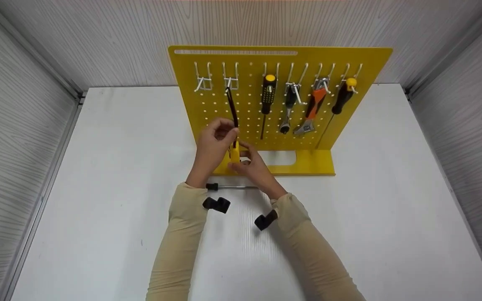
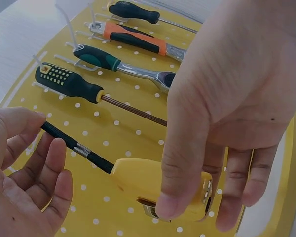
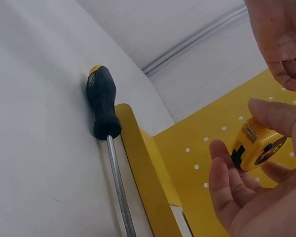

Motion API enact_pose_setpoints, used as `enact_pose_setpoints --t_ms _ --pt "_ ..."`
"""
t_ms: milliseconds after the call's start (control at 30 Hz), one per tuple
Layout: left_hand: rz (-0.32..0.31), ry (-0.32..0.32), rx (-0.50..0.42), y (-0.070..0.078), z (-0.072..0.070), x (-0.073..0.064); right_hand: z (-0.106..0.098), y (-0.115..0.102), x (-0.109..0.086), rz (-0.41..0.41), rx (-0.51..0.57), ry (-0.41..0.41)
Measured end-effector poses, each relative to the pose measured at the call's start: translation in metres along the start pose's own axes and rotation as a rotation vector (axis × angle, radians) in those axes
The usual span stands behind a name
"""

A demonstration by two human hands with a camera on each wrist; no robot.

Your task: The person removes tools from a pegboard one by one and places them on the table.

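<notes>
two arms (image 1: pixel 178 251) stretched forward, my left hand (image 1: pixel 211 146) pinching the black strap (image 2: pixel 59 134), my right hand (image 1: pixel 258 169) gripping the yellow tape measure (image 3: pixel 267 143), held between both hands

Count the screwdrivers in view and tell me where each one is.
3. The middle screwdriver hangs near the center of the yellow pegboard; the far-right screwdriver hangs at its right end; the loose screwdriver lies on the table in front. No others show.
</notes>
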State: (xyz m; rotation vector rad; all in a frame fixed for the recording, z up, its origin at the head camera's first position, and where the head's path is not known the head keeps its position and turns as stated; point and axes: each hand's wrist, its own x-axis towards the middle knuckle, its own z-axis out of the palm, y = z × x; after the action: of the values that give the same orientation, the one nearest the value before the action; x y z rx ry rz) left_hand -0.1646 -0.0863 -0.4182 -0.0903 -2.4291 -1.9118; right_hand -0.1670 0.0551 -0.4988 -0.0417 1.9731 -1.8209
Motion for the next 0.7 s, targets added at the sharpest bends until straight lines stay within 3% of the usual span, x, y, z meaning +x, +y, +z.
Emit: enact_pose_setpoints --t_ms 233,700 --pt "0.026 -0.010 -0.001 0.005 0.000 -0.003 0.001 -0.001 -0.005 -0.029 0.037 -0.004" --pt "0.067 -0.012 -0.019 0.010 -0.001 -0.003 0.002 -0.006 -0.013 -0.022 0.005 -0.013"
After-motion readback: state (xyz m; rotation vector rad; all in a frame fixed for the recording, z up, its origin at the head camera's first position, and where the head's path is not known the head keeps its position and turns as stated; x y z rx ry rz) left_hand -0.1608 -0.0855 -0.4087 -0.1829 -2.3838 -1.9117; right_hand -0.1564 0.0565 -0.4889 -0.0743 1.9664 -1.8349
